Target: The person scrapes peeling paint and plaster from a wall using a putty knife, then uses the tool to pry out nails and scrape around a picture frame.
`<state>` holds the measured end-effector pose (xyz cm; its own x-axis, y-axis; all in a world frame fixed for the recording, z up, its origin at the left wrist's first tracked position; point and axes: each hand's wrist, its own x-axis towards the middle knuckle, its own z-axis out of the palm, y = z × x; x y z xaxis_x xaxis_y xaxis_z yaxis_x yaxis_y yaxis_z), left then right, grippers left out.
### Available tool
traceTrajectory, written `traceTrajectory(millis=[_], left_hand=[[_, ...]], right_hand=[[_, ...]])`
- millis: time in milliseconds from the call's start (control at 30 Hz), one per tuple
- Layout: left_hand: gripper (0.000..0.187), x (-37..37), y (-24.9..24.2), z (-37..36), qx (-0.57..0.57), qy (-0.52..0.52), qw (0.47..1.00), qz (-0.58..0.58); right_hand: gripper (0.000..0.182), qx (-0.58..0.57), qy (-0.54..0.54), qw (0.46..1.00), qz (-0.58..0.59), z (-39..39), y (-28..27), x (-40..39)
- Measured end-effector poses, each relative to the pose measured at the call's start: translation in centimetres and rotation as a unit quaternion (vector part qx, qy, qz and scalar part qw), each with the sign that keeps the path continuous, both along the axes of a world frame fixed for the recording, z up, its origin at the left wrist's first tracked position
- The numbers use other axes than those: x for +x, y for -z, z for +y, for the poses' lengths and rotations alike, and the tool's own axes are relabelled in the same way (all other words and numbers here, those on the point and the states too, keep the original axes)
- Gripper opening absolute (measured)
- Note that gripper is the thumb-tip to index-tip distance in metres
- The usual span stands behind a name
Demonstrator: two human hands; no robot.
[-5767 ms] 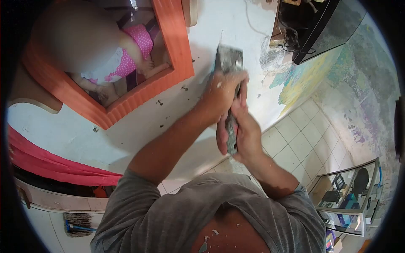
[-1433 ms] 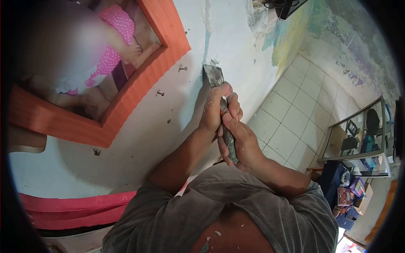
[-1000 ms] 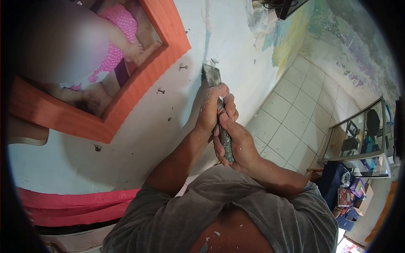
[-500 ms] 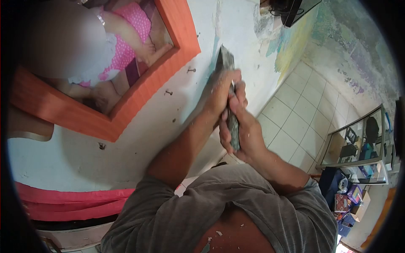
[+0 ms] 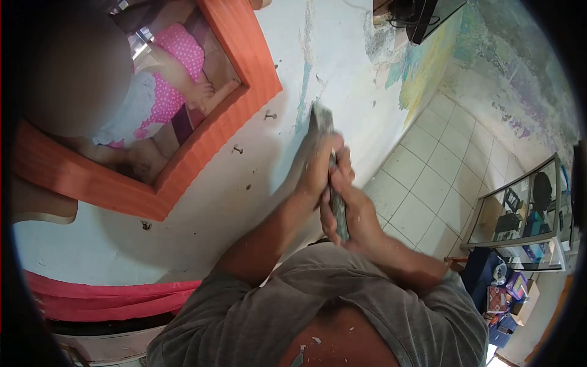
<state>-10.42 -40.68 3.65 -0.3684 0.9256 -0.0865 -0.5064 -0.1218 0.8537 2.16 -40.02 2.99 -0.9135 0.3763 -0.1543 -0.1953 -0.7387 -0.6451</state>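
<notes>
Both of my hands grip a long, worn, grey-green scraper point(image 5: 322, 118) with a flat blade end. My left hand point(image 5: 318, 164) is wrapped round it near the blade. Closer to my body, my right hand point(image 5: 354, 211) closes round the lower handle. The blade end lies right at the white wall point(image 5: 345, 61), beside a strip of bluish, flaking paint point(image 5: 304, 92). Part of the handle is hidden by my fingers.
A large orange-framed picture point(image 5: 214, 139) hangs on the left, with screws point(image 5: 237, 149) in the wall below it. Pink cloth point(image 5: 116, 300) lies lower left. On the right, a glass display case point(image 5: 520, 214) stands on the tiled floor point(image 5: 428, 177). A dark screen-like device point(image 5: 435, 18) is at the top.
My hands and the scraper have moved down the view, closer to my body. The grip of both hands stays the same, and the view has shifted slightly.
</notes>
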Motion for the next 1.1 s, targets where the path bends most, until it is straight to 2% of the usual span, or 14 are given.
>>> traceTrajectory(millis=[67, 100, 233, 400, 567, 667, 800, 867, 933, 967, 1067, 1100], left_hand=[[0.041, -1.4, -1.6, 2.0, -0.056, 0.036, 0.996, 0.054], [0.025, -1.2, -2.7, 2.5, -0.050, 0.037, 0.997, 0.039], [0.026, 0.9, -1.3, 1.4, 0.002, 0.011, 1.000, -0.024], [0.028, -0.3, -0.8, 2.2, -0.021, 0.026, 0.999, -0.002], [0.026, 0.4, -0.6, 1.3, 0.008, 0.026, 1.000, 0.008], [0.026, -0.3, -1.6, 2.4, -0.040, 0.004, 0.999, 0.016], [0.028, -0.8, -3.1, 3.9, -0.036, 0.038, 0.998, 0.045], [0.029, 0.3, -2.1, 3.0, -0.045, 0.020, 0.998, 0.045], [0.030, 0.8, -0.9, 2.2, 0.012, 0.023, 1.000, -0.006], [0.030, 0.5, -0.8, 2.8, 0.000, 0.003, 1.000, 0.005], [0.031, -0.1, -4.7, 5.3, -0.053, 0.010, 0.998, 0.035], [0.030, -0.3, -3.8, 5.6, -0.040, 0.026, 0.998, 0.027]], right_hand=[[0.047, -0.042, 0.014, 0.999, 0.004, 1.8, -1.3, -1.0], [0.048, -0.023, 0.033, 0.999, 0.009, 2.3, -1.7, -1.2], [0.047, -0.021, 0.014, 1.000, -0.004, 1.1, -0.8, 0.6], [0.046, -0.032, 0.022, 0.999, -0.025, 2.0, -0.5, -0.2], [0.047, -0.024, 0.006, 1.000, 0.020, 1.4, -0.1, 0.6], [0.047, -0.035, 0.010, 0.999, 0.016, 2.4, -0.8, -0.4], [0.044, -0.034, 0.030, 0.998, 0.038, 3.9, -1.5, -0.8], [0.044, -0.036, 0.023, 0.999, 0.027, 2.5, -0.7, 0.3], [0.044, -0.034, 0.016, 0.999, 0.022, 2.6, -0.7, 0.2], [0.044, -0.036, 0.014, 0.999, 0.018, 3.2, -1.0, -0.1], [0.044, -0.061, 0.025, 0.998, 0.018, 4.9, -1.7, -0.8], [0.045, -0.045, 0.022, 0.998, 0.029, 5.4, -1.8, -0.6]])
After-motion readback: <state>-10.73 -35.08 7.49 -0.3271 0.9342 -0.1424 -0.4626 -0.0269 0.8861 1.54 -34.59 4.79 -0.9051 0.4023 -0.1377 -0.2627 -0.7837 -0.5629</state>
